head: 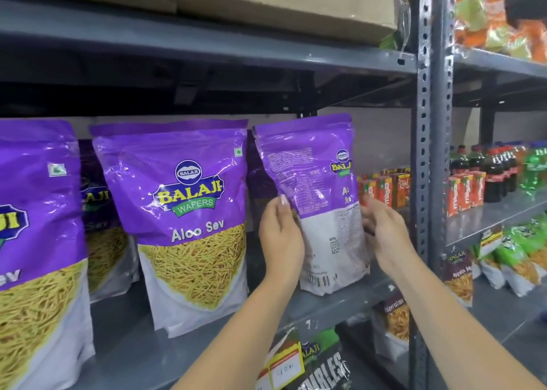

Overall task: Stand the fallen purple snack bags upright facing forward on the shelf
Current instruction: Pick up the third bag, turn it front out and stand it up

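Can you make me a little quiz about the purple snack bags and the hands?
1. True or false: the bag in the hands shows its front to us.
2. How many hands hold that bag?
3. What stands on the far shelf behind the right hand: A) juice cartons, B) soap bars, C) books?

Key:
1. False: its back, with small print and a barcode, faces us, unlike the Aloo Sev bag beside it.
2. Two: the left hand on one edge, the right hand on the other.
3. A.

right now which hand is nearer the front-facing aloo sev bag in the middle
Left. The left hand grips the turned bag just beside the Aloo Sev bag; the right hand is on the turned bag's far side.
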Demonstrator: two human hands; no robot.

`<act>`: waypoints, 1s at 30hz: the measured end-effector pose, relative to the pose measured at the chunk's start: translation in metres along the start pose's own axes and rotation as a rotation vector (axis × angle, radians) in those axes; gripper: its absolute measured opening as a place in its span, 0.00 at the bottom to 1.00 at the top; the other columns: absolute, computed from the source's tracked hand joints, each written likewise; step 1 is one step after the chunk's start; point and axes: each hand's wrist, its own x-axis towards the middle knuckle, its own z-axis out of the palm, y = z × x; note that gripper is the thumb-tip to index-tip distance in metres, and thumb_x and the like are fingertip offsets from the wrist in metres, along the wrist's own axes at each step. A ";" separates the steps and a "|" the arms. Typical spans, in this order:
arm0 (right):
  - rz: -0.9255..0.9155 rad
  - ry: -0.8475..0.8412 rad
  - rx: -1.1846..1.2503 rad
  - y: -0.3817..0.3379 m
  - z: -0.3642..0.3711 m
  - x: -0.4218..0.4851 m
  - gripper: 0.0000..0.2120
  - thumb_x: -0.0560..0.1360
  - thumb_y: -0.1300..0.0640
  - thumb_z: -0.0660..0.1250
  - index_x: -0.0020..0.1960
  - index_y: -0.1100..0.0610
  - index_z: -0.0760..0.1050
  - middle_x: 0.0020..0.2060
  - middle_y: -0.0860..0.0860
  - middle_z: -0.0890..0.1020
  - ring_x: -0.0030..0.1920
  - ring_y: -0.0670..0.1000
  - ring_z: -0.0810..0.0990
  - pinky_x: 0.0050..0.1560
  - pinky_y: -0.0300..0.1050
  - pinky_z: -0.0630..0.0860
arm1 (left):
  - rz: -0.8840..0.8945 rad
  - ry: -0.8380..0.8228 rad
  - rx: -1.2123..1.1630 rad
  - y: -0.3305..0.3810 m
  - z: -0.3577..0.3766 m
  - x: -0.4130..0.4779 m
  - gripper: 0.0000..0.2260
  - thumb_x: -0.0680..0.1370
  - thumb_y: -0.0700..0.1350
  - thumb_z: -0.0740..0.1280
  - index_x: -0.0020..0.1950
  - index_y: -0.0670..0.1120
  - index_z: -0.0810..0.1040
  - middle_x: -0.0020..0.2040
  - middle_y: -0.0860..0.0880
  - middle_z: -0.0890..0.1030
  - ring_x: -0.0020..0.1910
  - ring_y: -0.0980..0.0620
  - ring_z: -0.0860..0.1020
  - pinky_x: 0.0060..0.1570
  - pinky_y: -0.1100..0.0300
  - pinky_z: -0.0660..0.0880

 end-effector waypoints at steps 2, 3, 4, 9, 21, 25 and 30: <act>0.074 -0.019 -0.032 -0.008 0.003 0.009 0.13 0.77 0.48 0.64 0.51 0.54 0.82 0.39 0.47 0.87 0.40 0.48 0.82 0.41 0.46 0.73 | -0.021 -0.028 0.003 0.002 0.002 0.004 0.09 0.80 0.46 0.63 0.42 0.45 0.77 0.37 0.51 0.78 0.35 0.56 0.73 0.41 0.57 0.71; 0.098 -0.046 -0.027 -0.011 0.004 0.014 0.11 0.76 0.49 0.65 0.49 0.55 0.82 0.38 0.48 0.87 0.38 0.47 0.82 0.40 0.46 0.73 | -0.023 -0.029 0.000 0.002 0.003 0.006 0.09 0.79 0.46 0.65 0.40 0.46 0.76 0.34 0.52 0.77 0.33 0.59 0.72 0.38 0.60 0.70; 0.110 -0.070 -0.010 -0.014 0.005 0.018 0.10 0.76 0.51 0.65 0.49 0.55 0.82 0.37 0.49 0.86 0.35 0.47 0.81 0.37 0.44 0.73 | -0.019 -0.025 0.004 0.004 0.004 0.006 0.10 0.79 0.45 0.66 0.38 0.48 0.75 0.32 0.53 0.76 0.30 0.62 0.71 0.35 0.63 0.69; 0.048 0.006 0.075 -0.018 0.003 0.025 0.06 0.77 0.61 0.64 0.46 0.57 0.80 0.31 0.46 0.86 0.31 0.44 0.84 0.30 0.38 0.76 | 0.029 0.098 0.084 0.009 -0.002 0.009 0.11 0.78 0.45 0.67 0.36 0.50 0.74 0.32 0.54 0.76 0.32 0.55 0.72 0.38 0.54 0.71; 0.378 -0.183 0.066 -0.001 -0.009 0.015 0.28 0.78 0.38 0.52 0.59 0.57 0.78 0.55 0.57 0.84 0.57 0.58 0.80 0.51 0.55 0.73 | 0.566 -0.022 0.812 0.009 0.008 -0.053 0.11 0.77 0.56 0.62 0.53 0.51 0.74 0.52 0.49 0.75 0.50 0.47 0.73 0.47 0.52 0.69; 0.238 -0.099 0.092 -0.001 -0.006 0.003 0.18 0.78 0.46 0.59 0.48 0.54 0.84 0.48 0.55 0.87 0.49 0.53 0.85 0.47 0.50 0.77 | 0.406 -0.210 0.953 0.008 0.015 -0.052 0.11 0.73 0.49 0.67 0.55 0.52 0.72 0.55 0.49 0.72 0.54 0.45 0.72 0.49 0.49 0.73; 0.038 0.120 0.057 0.012 -0.003 -0.017 0.13 0.76 0.49 0.64 0.39 0.52 0.84 0.38 0.47 0.88 0.40 0.46 0.85 0.45 0.48 0.77 | 0.071 -0.282 0.673 0.004 0.007 -0.030 0.16 0.72 0.34 0.61 0.58 0.47 0.71 0.60 0.46 0.69 0.61 0.43 0.69 0.57 0.52 0.70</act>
